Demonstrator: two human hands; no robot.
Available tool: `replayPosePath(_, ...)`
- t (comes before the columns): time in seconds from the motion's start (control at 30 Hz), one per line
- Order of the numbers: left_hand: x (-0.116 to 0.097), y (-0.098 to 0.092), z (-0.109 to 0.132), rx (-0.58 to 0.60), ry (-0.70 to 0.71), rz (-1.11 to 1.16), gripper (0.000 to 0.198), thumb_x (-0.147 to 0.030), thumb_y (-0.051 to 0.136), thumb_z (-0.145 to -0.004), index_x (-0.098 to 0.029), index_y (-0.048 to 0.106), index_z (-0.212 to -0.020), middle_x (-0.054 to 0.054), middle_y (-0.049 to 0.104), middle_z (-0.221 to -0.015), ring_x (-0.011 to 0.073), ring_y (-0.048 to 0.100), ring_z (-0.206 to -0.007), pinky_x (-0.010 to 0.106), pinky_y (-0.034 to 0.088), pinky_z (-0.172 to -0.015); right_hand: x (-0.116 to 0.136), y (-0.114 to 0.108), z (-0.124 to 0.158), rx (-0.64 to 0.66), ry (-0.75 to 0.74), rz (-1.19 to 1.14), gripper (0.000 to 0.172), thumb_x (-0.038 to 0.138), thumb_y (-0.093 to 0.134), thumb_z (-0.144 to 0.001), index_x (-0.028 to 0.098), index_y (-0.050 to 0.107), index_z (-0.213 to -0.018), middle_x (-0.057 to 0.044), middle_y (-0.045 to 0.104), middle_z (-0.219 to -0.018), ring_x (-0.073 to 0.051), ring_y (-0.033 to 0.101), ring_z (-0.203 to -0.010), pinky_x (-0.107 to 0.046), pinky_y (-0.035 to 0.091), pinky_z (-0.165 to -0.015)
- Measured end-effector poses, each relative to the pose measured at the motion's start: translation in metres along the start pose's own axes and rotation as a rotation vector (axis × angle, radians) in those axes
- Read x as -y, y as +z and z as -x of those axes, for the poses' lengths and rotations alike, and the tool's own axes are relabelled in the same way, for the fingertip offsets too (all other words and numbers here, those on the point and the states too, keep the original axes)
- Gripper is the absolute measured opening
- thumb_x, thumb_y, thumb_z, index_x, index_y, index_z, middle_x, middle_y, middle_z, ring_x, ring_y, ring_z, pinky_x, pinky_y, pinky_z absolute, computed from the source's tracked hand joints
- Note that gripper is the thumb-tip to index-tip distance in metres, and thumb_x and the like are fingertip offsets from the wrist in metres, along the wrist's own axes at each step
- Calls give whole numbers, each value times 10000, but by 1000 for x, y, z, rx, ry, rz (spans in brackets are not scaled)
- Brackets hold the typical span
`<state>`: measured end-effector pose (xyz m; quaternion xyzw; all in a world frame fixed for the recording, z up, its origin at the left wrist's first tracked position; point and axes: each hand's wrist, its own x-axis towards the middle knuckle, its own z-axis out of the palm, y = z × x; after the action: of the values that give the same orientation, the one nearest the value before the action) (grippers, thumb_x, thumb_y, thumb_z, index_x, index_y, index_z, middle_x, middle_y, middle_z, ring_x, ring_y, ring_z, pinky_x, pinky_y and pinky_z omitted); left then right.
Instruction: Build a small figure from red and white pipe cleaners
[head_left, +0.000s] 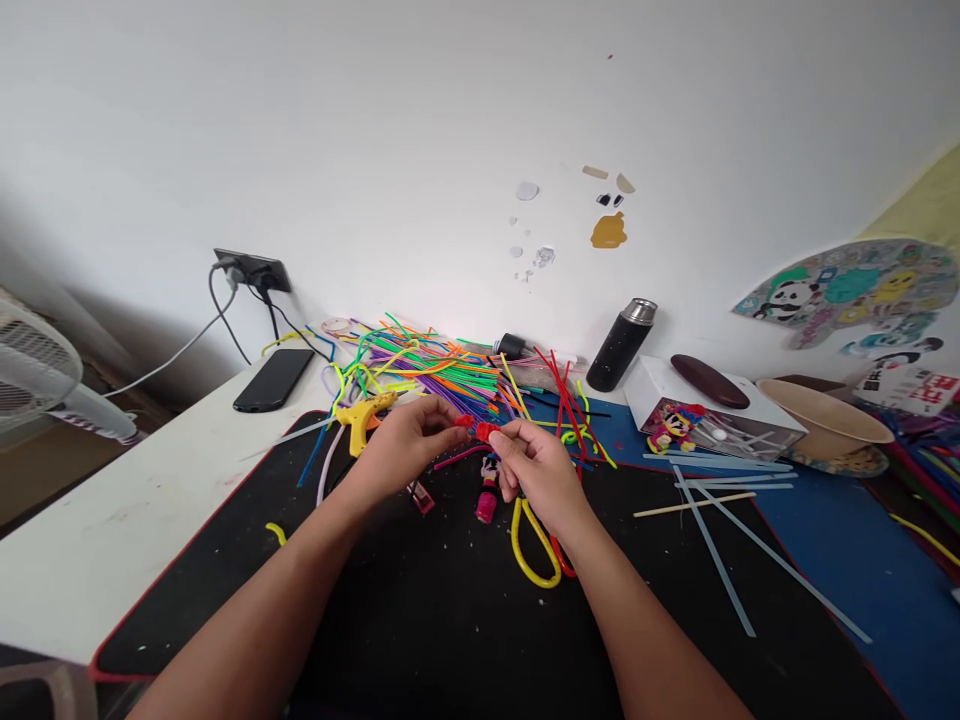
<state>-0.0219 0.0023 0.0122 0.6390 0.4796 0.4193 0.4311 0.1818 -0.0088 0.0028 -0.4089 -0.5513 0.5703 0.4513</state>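
Over the black mat (420, 620), my left hand (412, 440) and my right hand (541, 470) meet, each pinching one end of a small red fuzzy pipe-cleaner piece (485, 431) with a bit of blue at its middle. Just below it is a small pink and black fuzzy figure (487, 503), close to the fingers of my right hand. A yellow loop (537, 570) and a red loop, possibly scissor handles, show partly under my right wrist. A yellow glue gun (363, 414) lies beside my left hand.
Many coloured pipe cleaners (442, 370) are heaped along the wall. Pale glue sticks (720, 560) and a wooden stick (694, 504) lie at right. Behind stand a black flask (622, 345) and a white box (697, 400). A phone (274, 380) is at left, a fan (34, 365) beyond.
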Motion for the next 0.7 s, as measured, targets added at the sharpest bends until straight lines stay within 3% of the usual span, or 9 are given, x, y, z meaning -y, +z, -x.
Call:
replayPosePath(0.13, 1, 1, -4, -33, -14, 206, 357, -450, 810, -753, -166, 662, -911, 28, 714, -805, 172, 664, -706, 293, 524, -680, -1, 2, 2, 35, -3, 73, 383, 557, 725, -880, 200, 600, -816, 98, 495, -469, -91, 501, -375, -212, 382, -437)
replayPosePath(0.37, -4, 3, -1, 0, -55, 214, 403, -524, 821, -751, -152, 756, -891, 62, 763, -838, 192, 679, -739, 318, 554, -723, -2, 4, 2, 61, 13, 129, 348, 531, 706, -888, 200, 611, -841, 98, 513, -491, -90, 502, -375, -218, 398, -438)
replayPosePath(0.53, -2, 8, -1, -9, -103, 301, 450, -568, 856, -699, -153, 761, -844, 65, 762, -814, 185, 670, -721, 313, 560, -716, -7, 4, 0, 66, 31, 158, 342, 520, 705, -880, 189, 622, -854, 61, 607, -607, -83, 519, -376, -219, 383, -414)
replayPosePath(0.7, -1, 11, 0, 8, -141, 323, 441, -560, 852, -704, -154, 755, -849, 48, 741, -775, 172, 659, -699, 302, 547, -700, -9, 2, -1, 50, 26, 192, 328, 507, 685, -898, 187, 628, -855, 76, 564, -563, -85, 515, -374, -218, 376, -424)
